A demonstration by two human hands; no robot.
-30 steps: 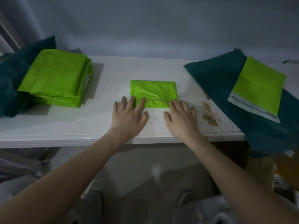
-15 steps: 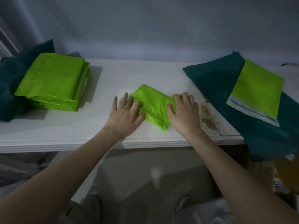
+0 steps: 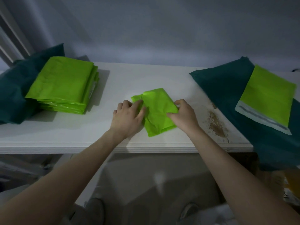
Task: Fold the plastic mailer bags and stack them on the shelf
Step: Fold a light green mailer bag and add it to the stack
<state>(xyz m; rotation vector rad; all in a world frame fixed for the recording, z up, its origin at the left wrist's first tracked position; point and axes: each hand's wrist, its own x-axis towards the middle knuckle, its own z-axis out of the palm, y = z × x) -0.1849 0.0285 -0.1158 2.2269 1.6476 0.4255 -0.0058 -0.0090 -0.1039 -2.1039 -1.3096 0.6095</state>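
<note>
Apparently both hands (image 3: 129,117) (image 3: 183,116) grip the folded mailer (image 3: 157,111).

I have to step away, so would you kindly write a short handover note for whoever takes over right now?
Left hand: gripping the left edge of the folded bag.
Right hand: gripping its right edge.
The bag lies skewed at the middle of the shelf, near the front.
Done: a stack of folded bags sits at the left of the shelf.
Left: put this bag on the stack, then fold the flat bag lying on the dark green sheet at the right.
</note>
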